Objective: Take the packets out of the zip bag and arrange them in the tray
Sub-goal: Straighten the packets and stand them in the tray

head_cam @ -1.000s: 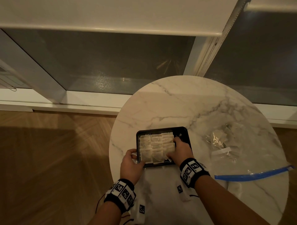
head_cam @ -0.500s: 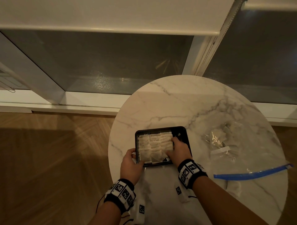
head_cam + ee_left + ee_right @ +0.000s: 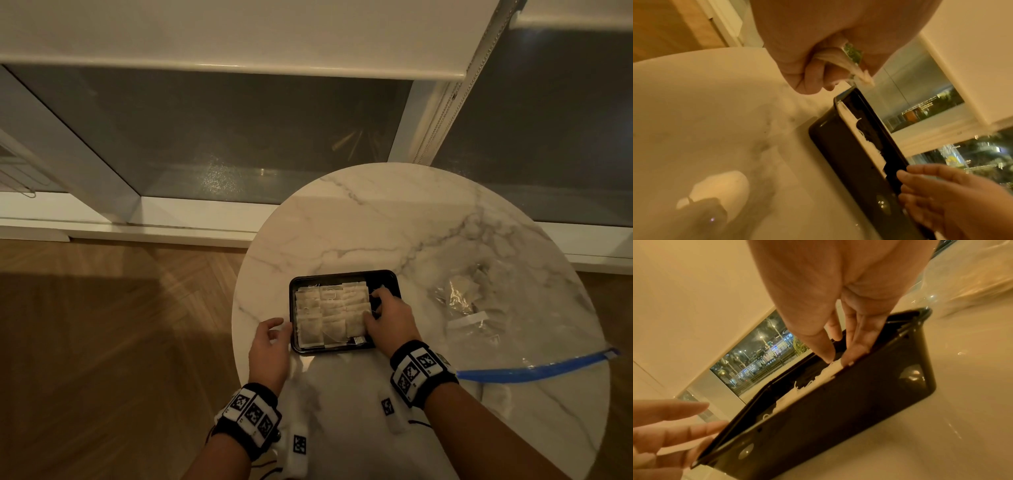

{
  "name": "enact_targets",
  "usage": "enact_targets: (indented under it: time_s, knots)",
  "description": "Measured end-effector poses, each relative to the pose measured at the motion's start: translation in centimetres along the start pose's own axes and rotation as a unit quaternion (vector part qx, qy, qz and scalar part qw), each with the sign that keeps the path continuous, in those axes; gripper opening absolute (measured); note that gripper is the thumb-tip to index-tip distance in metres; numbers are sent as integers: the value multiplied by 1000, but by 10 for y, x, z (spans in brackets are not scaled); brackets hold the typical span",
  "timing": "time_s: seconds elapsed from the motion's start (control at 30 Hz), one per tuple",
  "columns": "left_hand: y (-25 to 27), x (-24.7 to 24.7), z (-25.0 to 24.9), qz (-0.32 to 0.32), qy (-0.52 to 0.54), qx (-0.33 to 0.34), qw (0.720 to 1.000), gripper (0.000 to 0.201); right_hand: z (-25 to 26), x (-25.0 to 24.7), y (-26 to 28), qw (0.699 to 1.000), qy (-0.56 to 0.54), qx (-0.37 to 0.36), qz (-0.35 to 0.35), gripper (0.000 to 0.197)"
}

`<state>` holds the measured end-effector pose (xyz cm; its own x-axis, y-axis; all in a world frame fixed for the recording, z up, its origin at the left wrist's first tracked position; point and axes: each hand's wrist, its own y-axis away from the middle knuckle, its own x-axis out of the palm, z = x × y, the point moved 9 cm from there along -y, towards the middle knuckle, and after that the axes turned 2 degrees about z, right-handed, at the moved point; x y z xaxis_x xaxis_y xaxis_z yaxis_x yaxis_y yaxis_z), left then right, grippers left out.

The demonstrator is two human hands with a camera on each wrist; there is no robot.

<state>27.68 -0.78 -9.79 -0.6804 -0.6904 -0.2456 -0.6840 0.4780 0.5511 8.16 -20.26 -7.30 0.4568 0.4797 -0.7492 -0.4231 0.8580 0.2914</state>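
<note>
Tabletop [image 3: 376, 222], left hand [image 3: 269, 346] pinching, right [image 3: 390, 320] touching packets [image 3: 330, 313]

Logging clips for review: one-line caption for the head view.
Right hand presses packets lined up in the tray; left hand pinches a spare packet at its left rim; zip bag to its right.
</note>
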Motion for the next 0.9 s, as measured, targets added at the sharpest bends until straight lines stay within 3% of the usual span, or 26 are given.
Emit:
enact_targets:
  time_s: [0.13, 0.3, 0.53, 0.63, 0.73, 0.9]
  knots:
    - [0, -12, 4, -15, 149, -69, 986, 18, 1, -20, 9, 999, -39, -5, -37, 21]
    - [13, -4, -18, 63, 234, -72, 968, 18, 4, -32, 27, 995, -92, -28, -11, 15]
    - [52, 55, -46, 153, 97, 29, 983, 21, -38, -40, 59, 992, -121, 21, 31, 8]
    - [76, 107, -46, 216, -41, 70, 973, 17, -62, -55, 78, 989, -139, 49, 26, 6]
    - [100, 156, -49, 245, -203, 162, 934, 8, -86, -73, 101, 984, -161, 72, 14, 7]
    - [155, 235, -73, 234, -418, 344, 807, 35, -148, -109, 136, 984, -115, 117, -65, 17]
